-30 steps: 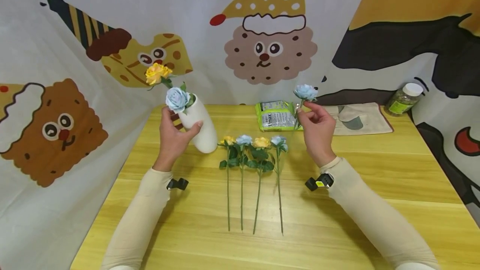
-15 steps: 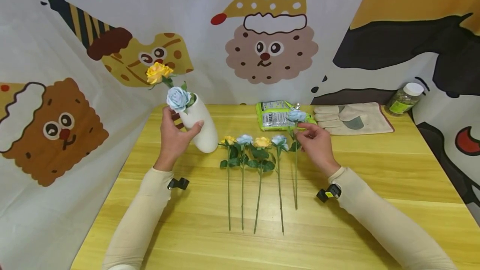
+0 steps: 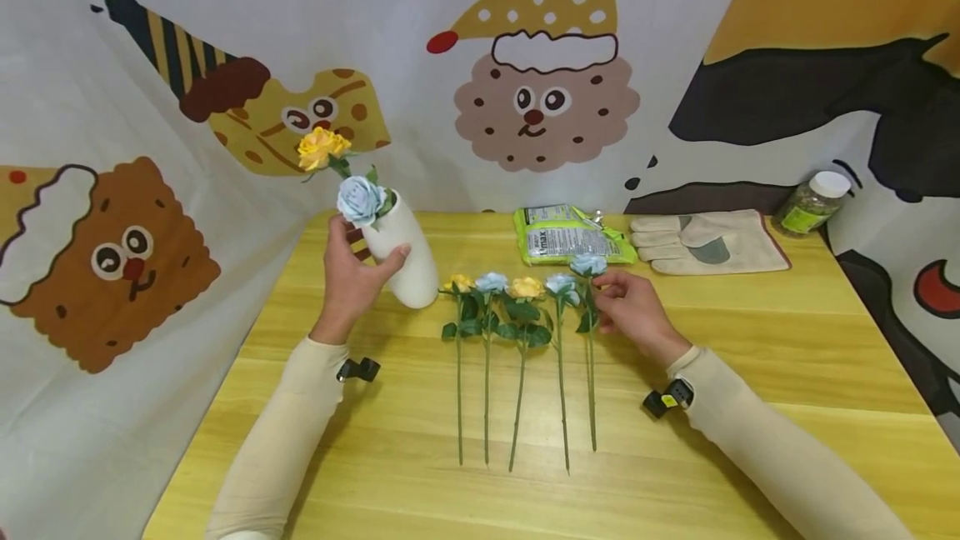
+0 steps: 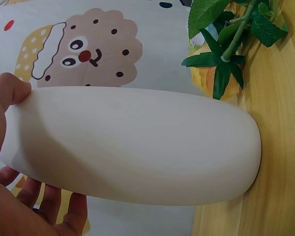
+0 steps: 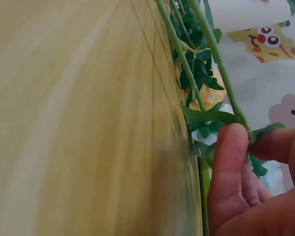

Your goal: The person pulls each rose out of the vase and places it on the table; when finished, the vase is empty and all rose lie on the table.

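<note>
My left hand [image 3: 351,277] grips a white vase [image 3: 408,261], which leans left with its base at the table. A yellow rose [image 3: 322,147] and a light blue rose [image 3: 361,200] stick out of its mouth. Between thumb and fingertips, my right hand [image 3: 636,312] pinches the green stem [image 5: 219,64] of another light blue rose [image 3: 588,265], just below the bloom. That rose is at the right end of a row of artificial roses lying stems toward me: a yellow one [image 3: 458,283], a blue one [image 3: 492,282], a second yellow [image 3: 527,288] and a second blue [image 3: 562,286].
Behind the row lies a green packet [image 3: 558,240]. To its right are a cream work glove [image 3: 720,242] and a lidded clear jar [image 3: 812,205]. A cartoon-printed cloth [image 3: 420,107] hangs along the table's [image 3: 675,473] back edge.
My right hand has lowered the blue rose from above the packet to the right end of the row, its stem now pointing toward me. My left hand and the vase have stayed put.
</note>
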The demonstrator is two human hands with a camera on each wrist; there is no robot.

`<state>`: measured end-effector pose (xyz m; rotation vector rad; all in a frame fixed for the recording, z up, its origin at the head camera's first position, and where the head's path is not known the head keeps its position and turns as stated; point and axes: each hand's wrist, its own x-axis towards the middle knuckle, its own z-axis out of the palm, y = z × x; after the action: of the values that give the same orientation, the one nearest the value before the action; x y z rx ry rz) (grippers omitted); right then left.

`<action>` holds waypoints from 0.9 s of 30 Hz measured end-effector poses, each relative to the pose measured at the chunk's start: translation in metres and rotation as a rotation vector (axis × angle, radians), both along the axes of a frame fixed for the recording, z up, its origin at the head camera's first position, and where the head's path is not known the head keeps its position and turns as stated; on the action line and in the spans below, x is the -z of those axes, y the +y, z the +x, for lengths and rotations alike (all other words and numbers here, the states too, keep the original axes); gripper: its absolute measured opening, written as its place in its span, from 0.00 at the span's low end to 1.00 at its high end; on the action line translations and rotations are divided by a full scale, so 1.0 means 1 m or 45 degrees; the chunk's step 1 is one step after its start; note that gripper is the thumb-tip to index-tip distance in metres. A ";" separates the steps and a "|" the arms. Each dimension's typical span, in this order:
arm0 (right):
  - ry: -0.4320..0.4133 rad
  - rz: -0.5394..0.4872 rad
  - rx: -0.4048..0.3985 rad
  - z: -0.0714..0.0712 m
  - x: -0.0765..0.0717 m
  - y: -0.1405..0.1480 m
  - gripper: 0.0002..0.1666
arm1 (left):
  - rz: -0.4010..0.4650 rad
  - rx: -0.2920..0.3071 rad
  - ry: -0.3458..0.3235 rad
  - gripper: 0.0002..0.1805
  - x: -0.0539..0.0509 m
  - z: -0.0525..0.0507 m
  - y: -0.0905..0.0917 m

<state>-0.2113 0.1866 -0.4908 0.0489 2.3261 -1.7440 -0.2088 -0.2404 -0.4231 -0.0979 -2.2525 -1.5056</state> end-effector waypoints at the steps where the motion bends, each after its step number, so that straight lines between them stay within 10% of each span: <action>1: -0.016 -0.005 -0.015 0.001 0.001 0.001 0.22 | 0.001 0.002 0.004 0.44 0.000 0.000 0.000; 12: -0.116 0.033 -0.135 0.004 0.008 0.012 0.20 | 0.003 0.035 0.035 0.45 0.000 0.002 -0.003; 27: 0.173 0.221 -0.017 -0.003 -0.013 0.014 0.19 | -0.014 0.036 0.039 0.44 0.001 0.000 -0.004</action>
<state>-0.2142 0.2002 -0.4775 -0.0569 2.5642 -1.5805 -0.2085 -0.2444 -0.4237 -0.1554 -2.2444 -1.4961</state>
